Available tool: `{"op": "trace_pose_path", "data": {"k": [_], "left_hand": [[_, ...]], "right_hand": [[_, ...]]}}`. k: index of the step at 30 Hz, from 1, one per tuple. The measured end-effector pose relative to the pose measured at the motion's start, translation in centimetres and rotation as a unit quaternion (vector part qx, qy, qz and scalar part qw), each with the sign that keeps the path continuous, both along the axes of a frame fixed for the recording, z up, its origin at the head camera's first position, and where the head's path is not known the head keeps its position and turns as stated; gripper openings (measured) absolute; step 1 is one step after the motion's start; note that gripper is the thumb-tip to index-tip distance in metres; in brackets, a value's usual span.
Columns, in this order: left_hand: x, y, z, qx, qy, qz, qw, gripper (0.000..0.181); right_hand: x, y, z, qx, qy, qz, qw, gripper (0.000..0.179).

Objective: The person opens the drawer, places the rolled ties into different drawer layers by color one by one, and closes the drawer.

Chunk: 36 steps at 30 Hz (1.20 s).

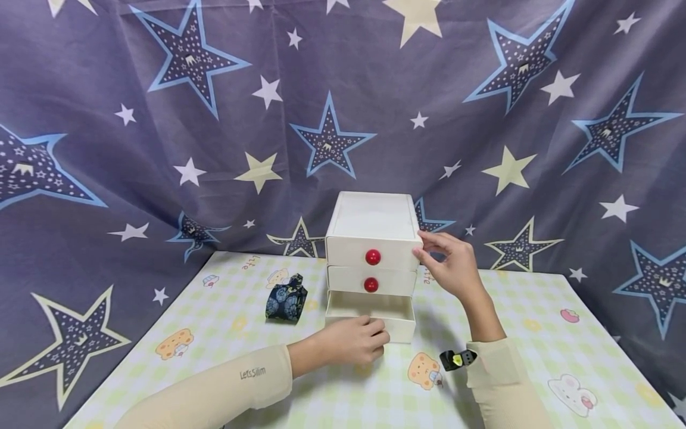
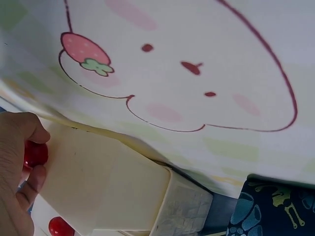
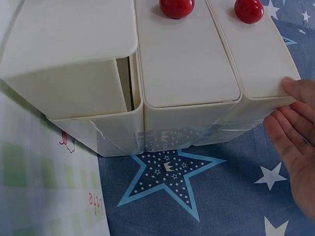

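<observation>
A white three-drawer storage box [image 1: 372,217] with red knobs stands on the table, its bottom drawer [image 1: 401,329] pulled partly out. My left hand [image 1: 354,341] is at the front of that drawer, and in the left wrist view its thumb and fingers pinch the red knob [image 2: 35,154]. At the upper right corner, my right hand [image 1: 455,262] holds the box, with the thumb on the front edge and the fingers along the side. The top and middle drawers are closed, with their red knobs [image 1: 373,257] in sight. The visible part of the bottom drawer's inside looks bare.
Left of the box lies a dark blue patterned fabric item [image 1: 286,301]. A small black thing with a yellow mark [image 1: 458,359] shows beside the right cuff. A checked cloth with cartoon prints covers the table [image 1: 214,310]; a star-patterned curtain [image 1: 300,71] hangs behind.
</observation>
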<state>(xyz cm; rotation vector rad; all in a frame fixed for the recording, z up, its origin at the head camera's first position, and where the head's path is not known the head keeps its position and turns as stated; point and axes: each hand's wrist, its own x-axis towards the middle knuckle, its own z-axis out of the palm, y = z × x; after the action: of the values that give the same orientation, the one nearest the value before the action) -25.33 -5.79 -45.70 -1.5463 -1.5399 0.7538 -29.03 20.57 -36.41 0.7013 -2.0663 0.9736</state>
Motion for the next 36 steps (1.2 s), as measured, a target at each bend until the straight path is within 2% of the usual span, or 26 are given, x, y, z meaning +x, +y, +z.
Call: {"op": "trace_pose_path", "data": {"k": [4,11,14,18,21,36], "left_hand": [[0.17,-0.03,-0.04,-0.001,-0.004,-0.001,1.0,0.033],[0.42,0.09,0.0,-0.003,0.004,-0.009,0.9999,0.057],[0.59,0.06,0.0,-0.002,0.004,-0.009,0.9999,0.053],[0.79,0.01,-0.04,-0.003,0.001,-0.001,1.0,0.034],[0.83,-0.02,-0.07,-0.004,-0.001,0.003,1.0,0.028],[0.99,-0.06,-0.02,0.0,-0.008,0.001,1.0,0.027]], "right_hand": [[0.04,-0.02,-0.02,0.0,-0.001,0.0,1.0,0.037],[0.0,0.0,-0.06,-0.001,-0.001,-0.007,1.0,0.037],[0.0,-0.04,-0.03,-0.002,-0.002,-0.005,1.0,0.037],[0.02,-0.1,0.03,-0.003,-0.003,-0.004,1.0,0.037],[-0.01,-0.12,0.05,-0.003,-0.002,-0.004,1.0,0.037],[-0.08,-0.1,0.01,-0.006,0.0,0.001,1.0,0.036]]}}
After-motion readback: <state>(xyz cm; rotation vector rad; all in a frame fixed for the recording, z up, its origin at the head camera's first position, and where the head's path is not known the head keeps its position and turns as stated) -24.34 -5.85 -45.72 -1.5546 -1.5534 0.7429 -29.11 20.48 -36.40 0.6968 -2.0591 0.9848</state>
